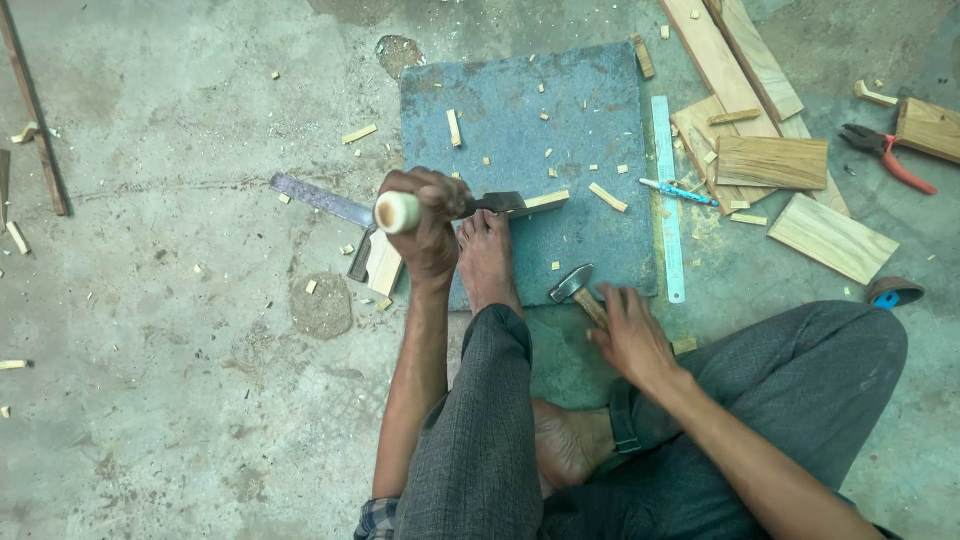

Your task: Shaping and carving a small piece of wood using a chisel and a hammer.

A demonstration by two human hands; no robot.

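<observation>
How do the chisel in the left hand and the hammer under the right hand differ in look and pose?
The chisel, gripped by the left hand, has a pale rounded handle pointing at the camera; the hammer has a brown handle, partly hidden under the right hand. The chisel's dark blade meets a small wood strip; the hammer's metal head rests on the blue mat. Both are wooden-handled hand tools.
</observation>
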